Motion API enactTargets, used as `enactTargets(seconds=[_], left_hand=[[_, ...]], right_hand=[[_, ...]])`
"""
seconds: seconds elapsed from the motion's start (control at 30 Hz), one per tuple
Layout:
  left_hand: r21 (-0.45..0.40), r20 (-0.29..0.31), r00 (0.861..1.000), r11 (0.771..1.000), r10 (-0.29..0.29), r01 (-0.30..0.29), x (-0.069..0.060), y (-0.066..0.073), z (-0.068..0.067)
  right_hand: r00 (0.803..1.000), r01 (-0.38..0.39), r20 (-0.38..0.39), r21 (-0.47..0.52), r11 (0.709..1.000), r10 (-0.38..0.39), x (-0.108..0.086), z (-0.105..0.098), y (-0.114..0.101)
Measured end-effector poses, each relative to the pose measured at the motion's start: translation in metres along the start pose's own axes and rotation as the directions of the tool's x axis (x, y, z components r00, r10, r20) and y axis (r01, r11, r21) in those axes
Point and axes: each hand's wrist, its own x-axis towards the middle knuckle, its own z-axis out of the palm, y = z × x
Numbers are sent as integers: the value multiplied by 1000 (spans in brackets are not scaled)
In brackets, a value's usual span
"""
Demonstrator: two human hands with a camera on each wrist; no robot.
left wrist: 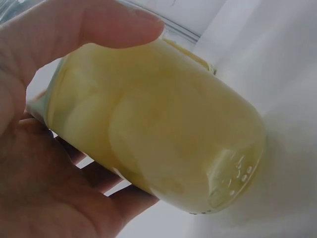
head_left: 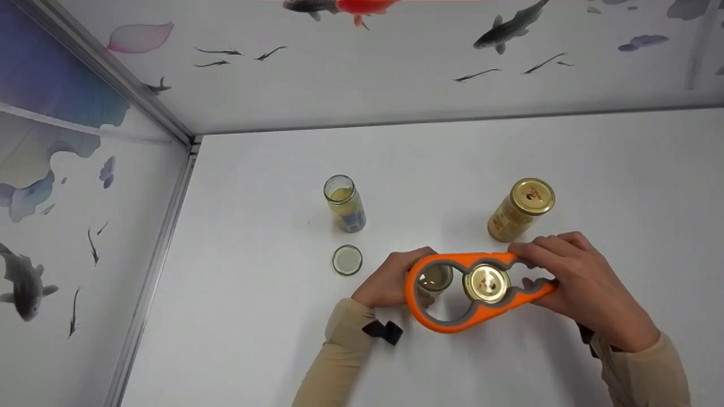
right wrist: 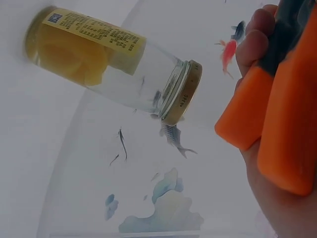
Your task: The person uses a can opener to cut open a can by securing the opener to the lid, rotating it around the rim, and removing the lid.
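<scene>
My left hand [head_left: 389, 281] grips an uncovered glass jar [left wrist: 173, 119] holding pale yellow pieces in liquid; the thumb and fingers wrap its side in the left wrist view. In my right hand [head_left: 588, 285] are the handles of an orange jar opener [head_left: 485, 313] with grey-lined openings. A gold lid [head_left: 487, 283] sits in the opener's middle opening. Through the large ring, the jar's mouth shows below, left of that lid. The right wrist view shows the opener's orange handle ends [right wrist: 285, 124] against the palm.
A second uncovered jar [head_left: 352, 217] stands at the back left, with a loose lid [head_left: 347, 260] lying in front of it. At the back right stands a closed jar [head_left: 509, 220] with a gold lid. Printed panels border the white table [head_left: 249, 282] behind and left.
</scene>
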Motion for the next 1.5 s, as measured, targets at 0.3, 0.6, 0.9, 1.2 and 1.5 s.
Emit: enactTargets(seconds=[0.3,0.6,0.9,1.2,1.5], left_hand=[[-30,-43,998,998,-50,49,3,0,-11],[-116,-118,988,989,-103,89,9,1,-23],[-194,-140,965,962,-222,193,20,1,-35],[-183,-184,939,949,-291,258,32,-7,-48],[-155,-195,929,945,-314,286,44,-14,-55]], right_hand=[[997,-73,27,-10,997,74,-10,-1,-1],[994,-100,33,-10,995,100,-19,-2,1],[995,-100,13,-10,995,100,-26,-1,4],[991,-130,12,-9,992,130,-30,-2,5],[986,-167,27,-11,986,167,-33,0,4]])
